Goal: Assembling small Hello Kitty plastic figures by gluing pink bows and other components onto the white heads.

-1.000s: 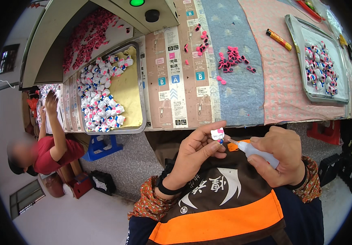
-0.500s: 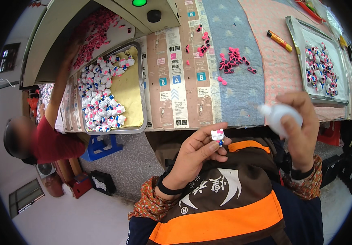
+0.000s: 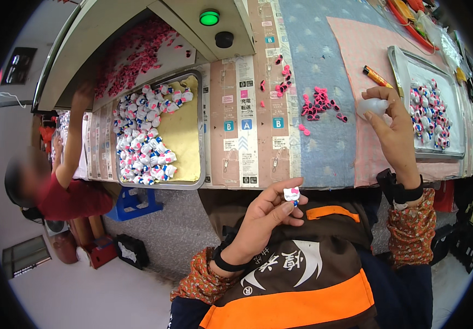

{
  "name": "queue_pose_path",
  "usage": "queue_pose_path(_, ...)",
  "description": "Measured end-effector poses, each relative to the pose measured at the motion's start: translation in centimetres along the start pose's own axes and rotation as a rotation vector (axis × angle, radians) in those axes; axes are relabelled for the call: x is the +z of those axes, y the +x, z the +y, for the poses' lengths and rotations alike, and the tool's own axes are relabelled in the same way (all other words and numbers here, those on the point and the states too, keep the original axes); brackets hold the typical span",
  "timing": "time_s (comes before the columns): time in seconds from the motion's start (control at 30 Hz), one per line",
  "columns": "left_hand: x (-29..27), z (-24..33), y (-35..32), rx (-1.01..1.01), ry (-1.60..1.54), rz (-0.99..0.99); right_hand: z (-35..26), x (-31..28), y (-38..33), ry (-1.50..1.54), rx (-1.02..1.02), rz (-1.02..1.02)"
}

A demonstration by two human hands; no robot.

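Note:
Between the thumb and fingers of my left hand (image 3: 269, 213) is a small white cat figurine (image 3: 292, 194) with a pink bow and a blue body, held just off the table's front edge. My right hand (image 3: 394, 126) is over the pink cloth, its thumb and fingers closed on a small translucent white squeeze bottle (image 3: 372, 107). To the left of that bottle, on the blue cloth, lies a loose pile of tiny pink-and-black pieces (image 3: 318, 103) shaped like sunglasses. A yellow-and-black tube (image 3: 378, 77) rests just beyond my right hand.
A metal tray (image 3: 201, 131) at left holds many similar figurines on yellow cloth. Another tray (image 3: 439, 155) at right holds figurines on white lining. Behind the left tray stands a beige machine (image 3: 203, 44) with a green light. At far left a person in red (image 3: 83, 194) reaches into it.
My right hand has moved up and away with the squeeze bottle, from the table's front edge to over the pink cloth. My left hand keeps the figurine, slightly lower in view.

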State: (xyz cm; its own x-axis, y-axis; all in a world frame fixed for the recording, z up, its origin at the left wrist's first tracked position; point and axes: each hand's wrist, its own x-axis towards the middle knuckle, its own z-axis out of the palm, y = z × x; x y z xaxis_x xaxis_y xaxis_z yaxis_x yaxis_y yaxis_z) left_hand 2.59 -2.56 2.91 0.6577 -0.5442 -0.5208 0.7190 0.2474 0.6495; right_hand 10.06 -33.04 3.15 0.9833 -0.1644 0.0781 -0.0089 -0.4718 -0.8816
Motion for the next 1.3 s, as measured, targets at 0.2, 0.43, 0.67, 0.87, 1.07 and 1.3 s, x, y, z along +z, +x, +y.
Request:
queue_pose_path(0.2,-0.8,0.1,-0.2,0.089,0.05,0.025,-3.7,0.8,-1.7,-0.433,-0.432,0.528)
queue_pose_path(0.43,-0.9,0.3,0.6,0.159,0.038,0.012,-6.0,6.4,-1.7,-0.338,-0.455,-0.205)
queue_pose_path(0.67,-0.9,0.5,0.1,0.175,0.041,0.005,-4.8,9.2,-0.7,-0.493,-0.375,-0.268)
queue_pose_path(0.87,-1.4,0.2,-0.2,0.174,0.018,0.036,-4.6,8.0,-0.8,-0.226,-0.226,-0.301)
queue_pose_path(1.07,-1.5,0.4,0.1,0.175,-0.004,0.036,-6.2,5.5,-2.3,0.465,0.404,-0.556)
queue_pose_path(1.3,-0.8,0.3,0.1,0.16,-0.028,0.057,-5.3,5.7,-4.6,0.68,0.468,-0.562)
